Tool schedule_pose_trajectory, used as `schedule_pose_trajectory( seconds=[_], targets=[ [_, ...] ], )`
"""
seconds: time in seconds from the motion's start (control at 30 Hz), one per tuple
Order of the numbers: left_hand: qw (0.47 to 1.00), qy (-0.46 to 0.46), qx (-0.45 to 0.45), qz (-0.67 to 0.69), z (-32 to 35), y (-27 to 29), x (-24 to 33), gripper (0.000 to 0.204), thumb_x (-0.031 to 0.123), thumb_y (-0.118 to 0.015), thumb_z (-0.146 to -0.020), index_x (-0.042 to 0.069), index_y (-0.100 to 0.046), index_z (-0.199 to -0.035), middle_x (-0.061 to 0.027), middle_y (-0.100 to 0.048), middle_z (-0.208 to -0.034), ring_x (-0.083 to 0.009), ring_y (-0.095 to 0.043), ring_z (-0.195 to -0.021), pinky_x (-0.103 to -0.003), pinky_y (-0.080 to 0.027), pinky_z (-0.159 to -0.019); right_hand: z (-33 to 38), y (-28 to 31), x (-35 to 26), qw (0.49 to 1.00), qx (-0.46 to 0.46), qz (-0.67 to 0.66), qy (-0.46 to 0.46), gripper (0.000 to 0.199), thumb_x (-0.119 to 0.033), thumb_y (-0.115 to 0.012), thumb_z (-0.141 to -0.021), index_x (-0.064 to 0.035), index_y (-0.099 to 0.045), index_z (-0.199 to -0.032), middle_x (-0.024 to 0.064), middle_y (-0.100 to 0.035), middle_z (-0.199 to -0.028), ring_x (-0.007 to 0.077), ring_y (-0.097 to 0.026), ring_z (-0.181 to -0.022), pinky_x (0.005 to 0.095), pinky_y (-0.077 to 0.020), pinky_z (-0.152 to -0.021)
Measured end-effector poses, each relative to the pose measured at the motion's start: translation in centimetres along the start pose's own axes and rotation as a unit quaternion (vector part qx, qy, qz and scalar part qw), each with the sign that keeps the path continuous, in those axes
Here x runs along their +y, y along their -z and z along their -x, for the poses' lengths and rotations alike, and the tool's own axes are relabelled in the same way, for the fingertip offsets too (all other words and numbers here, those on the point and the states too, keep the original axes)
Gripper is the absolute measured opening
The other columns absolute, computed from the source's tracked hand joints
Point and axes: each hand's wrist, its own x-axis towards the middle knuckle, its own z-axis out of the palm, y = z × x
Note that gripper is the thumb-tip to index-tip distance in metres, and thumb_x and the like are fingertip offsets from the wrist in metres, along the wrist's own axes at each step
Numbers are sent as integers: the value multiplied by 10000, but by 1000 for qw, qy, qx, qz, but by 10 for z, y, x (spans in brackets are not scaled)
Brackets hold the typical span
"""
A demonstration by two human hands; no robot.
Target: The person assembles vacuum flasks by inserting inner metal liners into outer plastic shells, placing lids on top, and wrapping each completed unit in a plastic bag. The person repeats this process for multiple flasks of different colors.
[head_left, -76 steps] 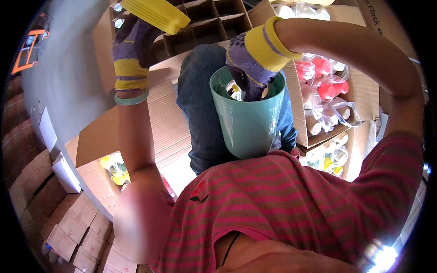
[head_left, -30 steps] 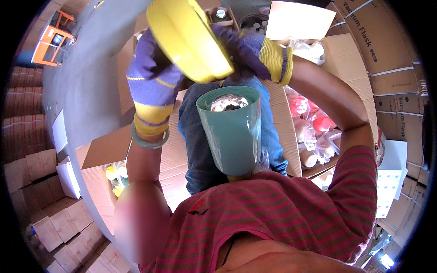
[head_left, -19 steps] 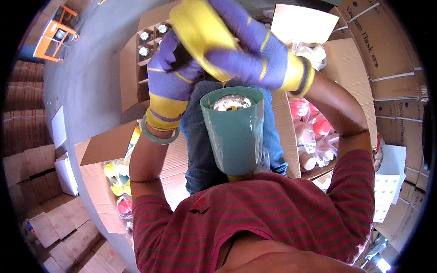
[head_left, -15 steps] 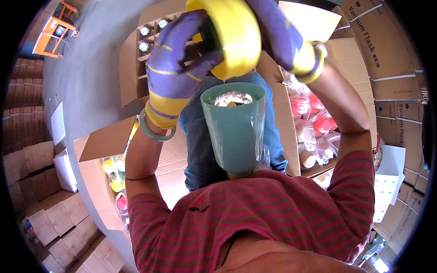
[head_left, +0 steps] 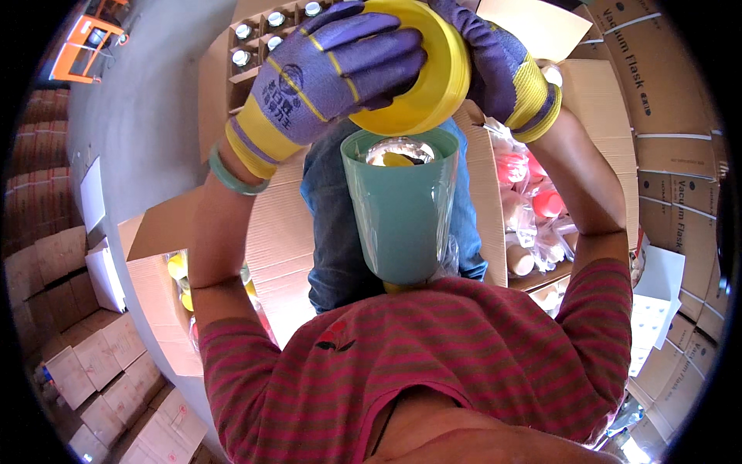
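Both gloved hands, left hand point(head_left: 328, 73) and right hand point(head_left: 495, 62), had clamped the yellow cap point(head_left: 421, 77), now lowered closer over the teal flask point(head_left: 400, 209).

The yellow lid point(head_left: 421, 77) sits just above the green cup's point(head_left: 402, 216) mouth (boxes point(head_left: 533, 201) crowd both sides).
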Motion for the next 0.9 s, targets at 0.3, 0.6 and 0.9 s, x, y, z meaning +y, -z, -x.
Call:
schedule_pose_trajectory(
  seconds=[0.3, 0.6, 0.9],
  targets=[
    [952, 237, 178, 73, 5, -18, 29, 506, 204, -715, -791, -4, -573, -1229, -213, -567, -1247, -392, -584, -1082, -443, -484, -929, 14, -14, 0, 958, 41, 252, 133, 461, -388, -486, -994, 13, -590, -1197, 53, -644, -1084, 119, -585, -960, 246, -473, -826],
    [983, 14, 158, 97, 34, -13, 3, 178, 97, -579, -878, 15, -631, -1028, -196, -619, -1174, -332, -621, -1061, -391, -446, -981, 25, 41, -10, 900, -129, 374, 184, 412, -250, -543, -958, -1, -505, -1285, 178, -584, -1187, 277, -632, -970, 325, -500, -867],
    [792, 315, 181, 491, 101, -90, 25, 329, 225, -395, -1020, 59, -585, -1231, -150, -581, -1252, -270, -586, -1144, -355, -468, -986, 20, 32, 2, 759, -414, 470, 179, 600, -282, -624, -876, 6, -452, -1373, 181, -472, -1402, 356, -413, -1326, 433, -341, -1089]
  ],
)
